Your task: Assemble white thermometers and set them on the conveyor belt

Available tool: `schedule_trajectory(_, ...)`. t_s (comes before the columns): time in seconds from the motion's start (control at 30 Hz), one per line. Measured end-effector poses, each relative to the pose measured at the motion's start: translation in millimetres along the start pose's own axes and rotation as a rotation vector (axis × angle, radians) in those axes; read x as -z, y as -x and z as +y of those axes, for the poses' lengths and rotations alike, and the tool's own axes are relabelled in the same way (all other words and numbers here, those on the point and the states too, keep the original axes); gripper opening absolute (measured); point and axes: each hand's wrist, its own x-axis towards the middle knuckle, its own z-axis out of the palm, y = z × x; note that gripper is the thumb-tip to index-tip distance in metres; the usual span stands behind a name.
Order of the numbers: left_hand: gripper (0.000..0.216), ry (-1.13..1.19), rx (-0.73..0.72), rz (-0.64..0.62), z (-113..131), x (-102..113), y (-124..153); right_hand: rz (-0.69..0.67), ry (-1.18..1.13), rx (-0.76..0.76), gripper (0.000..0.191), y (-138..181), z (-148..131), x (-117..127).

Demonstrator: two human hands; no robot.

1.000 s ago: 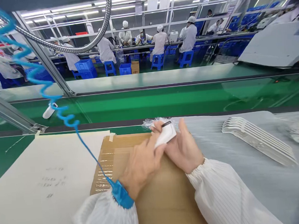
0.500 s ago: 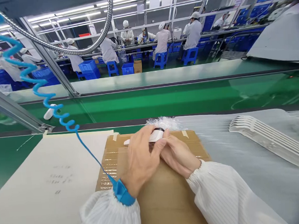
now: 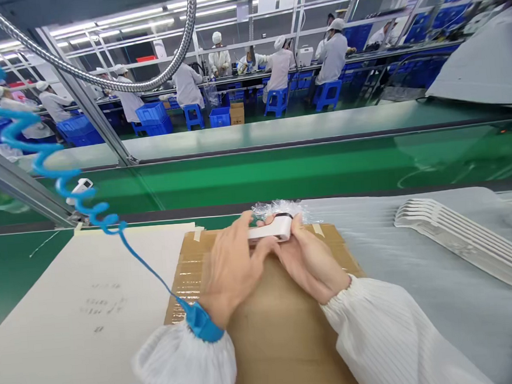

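Observation:
Both hands grip a small white plastic part [image 3: 271, 230] with a black band at its right end, held above a taped cardboard sheet [image 3: 283, 330]. My left hand [image 3: 229, 273] pinches the part's left side between thumb and fingers. My right hand [image 3: 311, 261] is closed under and around its right end. A blue wrist strap [image 3: 199, 322] sits on my left wrist, and its coiled blue cord [image 3: 62, 182] runs up to the left. Crumpled clear film [image 3: 279, 208] lies just behind the part.
A cream paper sheet [image 3: 79, 304] with faint writing lies at left. White foam sheeting [image 3: 420, 280] at right carries a stack of white slatted grilles [image 3: 465, 239]. A green conveyor belt [image 3: 307, 168] runs behind, with a white device [image 3: 78, 190] on it. Workers in white sit at far benches.
The white part has been turned in my hands from tilted upright to lying level, and both hands have re-gripped it. The coiled cord has swung left.

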Motion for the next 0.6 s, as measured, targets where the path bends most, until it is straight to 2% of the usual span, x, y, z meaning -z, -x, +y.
schedule_trajectory(0.1,0.04,0.268,0.27,-0.138,-10.6,4.2,-7.5,0.058,-0.052,0.03,0.03,-4.8,-5.9,4.6)
schedule_trajectory(0.17,0.048,0.501,0.434,-0.257,-12.0,5.3,-11.6,0.037,-0.036,0.038,0.031,-5.5,-6.9,5.7)
schedule_trajectory(0.23,0.049,0.643,0.547,-0.32,-10.3,7.1,-14.2,0.004,0.005,0.059,0.036,-5.0,-5.5,6.3)
schedule_trajectory(0.3,0.048,0.719,0.58,-0.346,-7.3,11.4,-14.9,-0.006,0.035,0.07,0.04,-4.6,-3.4,7.4)
schedule_trajectory(0.43,0.035,0.983,0.542,-0.412,-2.6,22.9,-13.3,-0.013,0.106,0.033,0.038,-5.4,-0.9,12.0)
schedule_trajectory(0.47,0.034,1.042,0.54,-0.386,-3.2,24.8,-13.7,0.0,0.129,0.011,0.037,-5.6,-0.8,13.2)
schedule_trajectory(0.53,0.034,1.062,0.538,-0.226,-8.8,27.1,-18.3,0.056,0.158,-0.028,0.036,-5.9,-0.9,14.8)
schedule_trajectory(0.6,0.029,0.83,0.543,-0.023,-22.1,30.1,-31.1,0.115,0.16,-0.046,0.04,-5.7,-1.1,15.4)
